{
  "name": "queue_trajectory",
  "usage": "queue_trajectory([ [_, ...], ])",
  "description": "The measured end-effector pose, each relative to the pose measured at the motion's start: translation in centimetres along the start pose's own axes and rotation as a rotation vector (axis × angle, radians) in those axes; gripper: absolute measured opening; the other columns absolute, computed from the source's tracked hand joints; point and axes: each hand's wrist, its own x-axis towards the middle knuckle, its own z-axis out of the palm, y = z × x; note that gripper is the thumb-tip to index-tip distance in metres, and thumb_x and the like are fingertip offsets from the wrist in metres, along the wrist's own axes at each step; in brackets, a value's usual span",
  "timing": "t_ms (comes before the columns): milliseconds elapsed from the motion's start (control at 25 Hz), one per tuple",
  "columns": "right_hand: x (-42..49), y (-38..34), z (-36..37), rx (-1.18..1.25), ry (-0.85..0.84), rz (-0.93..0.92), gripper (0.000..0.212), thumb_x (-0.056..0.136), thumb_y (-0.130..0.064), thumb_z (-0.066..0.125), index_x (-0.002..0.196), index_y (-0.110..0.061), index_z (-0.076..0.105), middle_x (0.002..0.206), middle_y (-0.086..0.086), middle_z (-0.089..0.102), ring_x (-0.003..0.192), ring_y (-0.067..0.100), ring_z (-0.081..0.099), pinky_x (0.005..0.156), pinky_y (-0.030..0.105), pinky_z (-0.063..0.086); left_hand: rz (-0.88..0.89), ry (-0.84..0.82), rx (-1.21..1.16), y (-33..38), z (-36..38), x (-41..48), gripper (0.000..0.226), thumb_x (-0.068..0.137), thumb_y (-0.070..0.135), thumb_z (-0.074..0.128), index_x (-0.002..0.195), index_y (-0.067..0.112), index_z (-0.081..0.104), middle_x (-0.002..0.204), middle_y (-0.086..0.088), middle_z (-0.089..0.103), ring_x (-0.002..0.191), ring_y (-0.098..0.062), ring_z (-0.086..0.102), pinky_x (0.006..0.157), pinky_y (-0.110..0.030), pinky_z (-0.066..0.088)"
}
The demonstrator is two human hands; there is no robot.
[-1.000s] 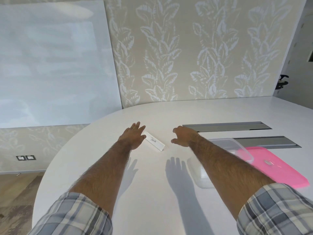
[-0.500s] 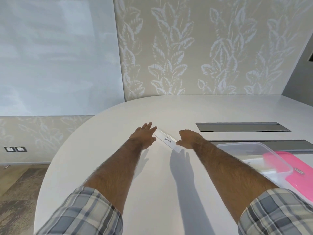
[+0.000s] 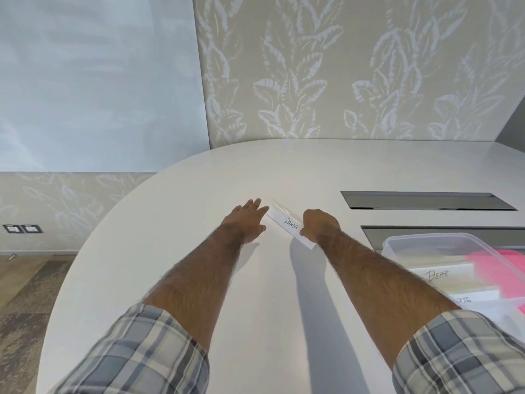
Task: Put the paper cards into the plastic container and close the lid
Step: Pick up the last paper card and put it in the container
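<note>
The right grip (image 3: 321, 226) was seen curled over the near end of the paper card (image 3: 285, 221). Its thumb and fingers were apparently pinching that end, though the fingertips were hidden behind the knuckles. The left grip (image 3: 245, 223) was held spread, with straight fingers laid against the card's far end. The card, lettered "PANDA", lay slantwise on the white worktop (image 3: 184, 280) between the two, apart from the plastic container (image 3: 420, 239) at the right. Other cards (image 3: 437, 275) were seen lying inside that clear container, one marked "BEAR". The pink lid (image 3: 511, 268) was seen at the container's far side, not yet fitted. The card was judged light, thin and easily creased, and likely to slide on the smooth worktop. It would best be taken by its two short ends, or lifted by one long edge, with light pressure only. Lifting it across to the container was judged the step in hand.
</note>
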Motion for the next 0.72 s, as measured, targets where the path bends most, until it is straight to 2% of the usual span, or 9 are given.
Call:
queue_trajectory([
  [80, 0.5, 0.3, 0.8, 0.027, -0.012, -0.035, 0.021, 0.088, -0.013, 0.058, 0.108, -0.011, 0.061, 0.112, 0.006, 0.067, 0.098, 0.029, 0.066, 0.075, 0.033, 0.051, 0.008, 0.002, -0.005, -0.2, 0.4, 0.5, 0.064, 0.103, 0.031, 0.045, 0.160, 0.028, 0.015, 0.169, 0.003, -0.001, 0.155, -0.016, -0.001, 0.124, -0.040, 0.009],
  [160, 0.9, 0.9, 1.1, 0.082, -0.018, -0.076, 0.032, 0.085, -0.015, 0.062, 0.116, -0.012, 0.061, 0.117, 0.005, 0.066, 0.104, 0.028, 0.064, 0.084, 0.036, 0.054, 0.032, 0.017, 0.003, -0.2, 0.7, 0.9, 0.067, 0.102, 0.030, 0.049, 0.160, 0.027, 0.015, 0.169, 0.003, 0.000, 0.155, -0.016, 0.000, 0.124, -0.040, 0.010],
  [240, 1.1, 1.4, 1.2, 0.144, -0.042, -0.115, 0.043, 0.082, -0.013, 0.066, 0.125, -0.019, 0.061, 0.124, 0.001, 0.064, 0.112, 0.024, 0.061, 0.092, 0.038, 0.053, 0.056, 0.033, 0.010, 0.2, 0.9, 1.3, 0.071, 0.101, 0.028, 0.053, 0.160, 0.027, 0.015, 0.169, 0.003, 0.001, 0.155, -0.016, 0.001, 0.125, -0.039, 0.011],
  [360, 1.3, 2.3, 1.3, 0.203, -0.067, -0.166, 0.050, 0.080, -0.008, 0.066, 0.126, -0.027, 0.061, 0.125, -0.003, 0.063, 0.116, 0.018, 0.059, 0.094, 0.036, 0.051, 0.079, 0.021, 0.021, 0.6, 1.2, 2.0, 0.076, 0.097, 0.029, 0.059, 0.160, 0.028, 0.017, 0.169, 0.003, 0.004, 0.155, -0.016, 0.003, 0.124, -0.040, 0.013],
  [440, 1.2, 2.7, 1.5, 0.191, -0.081, -0.204, 0.049, 0.079, -0.006, 0.066, 0.123, -0.028, 0.062, 0.124, -0.003, 0.063, 0.117, 0.018, 0.059, 0.094, 0.037, 0.051, 0.058, -0.026, 0.010, 0.7, 1.7, 2.1, 0.075, 0.093, 0.034, 0.065, 0.157, 0.030, 0.026, 0.167, 0.005, 0.016, 0.154, -0.017, 0.014, 0.121, -0.042, 0.023],
  [520, 1.1, 3.0, 1.5, 0.166, -0.087, -0.217, 0.050, 0.079, -0.005, 0.063, 0.124, -0.027, 0.061, 0.126, -0.003, 0.062, 0.119, 0.019, 0.058, 0.096, 0.037, 0.050, -0.007, -0.067, -0.027, 0.8, 1.9, 2.0, 0.066, 0.087, 0.038, 0.069, 0.148, 0.034, 0.042, 0.154, 0.007, 0.042, 0.141, -0.018, 0.040, 0.108, -0.040, 0.040],
  [560, 1.0, 3.1, 1.6, 0.153, -0.094, -0.216, 0.050, 0.080, -0.005, 0.063, 0.126, -0.025, 0.060, 0.128, -0.003, 0.062, 0.121, 0.020, 0.057, 0.098, 0.037, 0.049, -0.029, -0.076, -0.048, 0.8, 2.0, 2.0, 0.061, 0.085, 0.038, 0.070, 0.142, 0.035, 0.048, 0.145, 0.008, 0.051, 0.132, -0.018, 0.049, 0.099, -0.038, 0.043],
  [640, 1.1, 3.3, 1.8, 0.100, -0.101, -0.202, 0.051, 0.081, -0.009, 0.064, 0.131, -0.021, 0.059, 0.131, -0.003, 0.060, 0.124, 0.021, 0.055, 0.101, 0.039, 0.047, -0.041, -0.075, -0.071, 1.1, 2.2, 1.9, 0.054, 0.085, 0.034, 0.071, 0.136, 0.033, 0.054, 0.136, 0.007, 0.057, 0.124, -0.019, 0.055, 0.092, -0.036, 0.044],
  [720, 1.2, 3.3, 1.9, 0.070, -0.108, -0.182, 0.051, 0.082, -0.013, 0.065, 0.132, -0.021, 0.059, 0.134, -0.003, 0.059, 0.124, 0.021, 0.056, 0.101, 0.040, 0.048, -0.042, -0.069, -0.078, 1.4, 2.0, 1.6, 0.049, 0.086, 0.030, 0.071, 0.133, 0.029, 0.057, 0.134, 0.006, 0.058, 0.123, -0.019, 0.055, 0.094, -0.036, 0.045],
])
